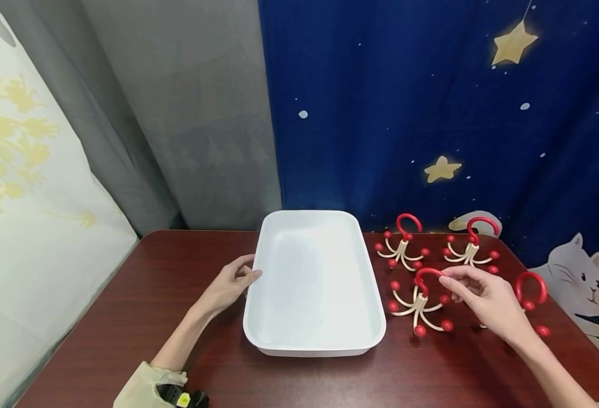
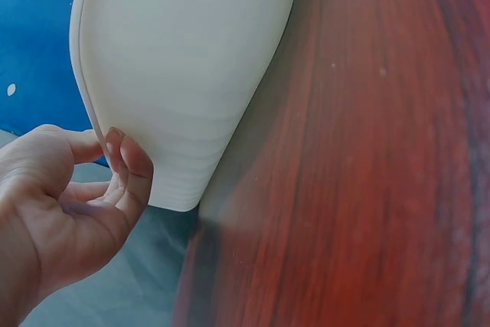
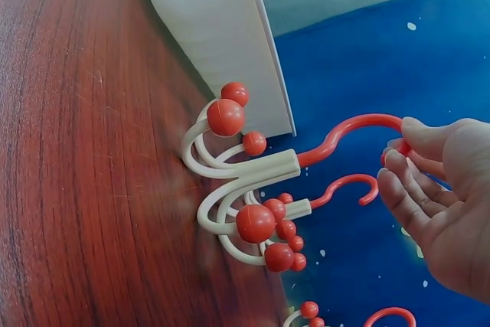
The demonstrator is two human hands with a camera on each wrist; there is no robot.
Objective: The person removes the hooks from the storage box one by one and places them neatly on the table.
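A white rectangular tray (image 1: 314, 283) stands on the table, its inside bare. My left hand (image 1: 230, 286) pinches the tray's left rim between thumb and fingers; the left wrist view shows the same grip (image 2: 84, 197). To the right of the tray is a hook hanger (image 1: 419, 306) with a red hook and several cream arms tipped with red balls. My right hand (image 1: 488, 297) pinches the end of its red hook, as the right wrist view also shows (image 3: 452, 197). The hanger stands upright on its curved arms, which appear to touch the table.
Two similar hangers, one at the back (image 1: 403, 249) and one at back right (image 1: 470, 249), stand on the brown table (image 1: 177, 272). Another hanger (image 1: 531, 286) is partly hidden behind my right hand. Curtains (image 1: 330, 141) hang behind the table.
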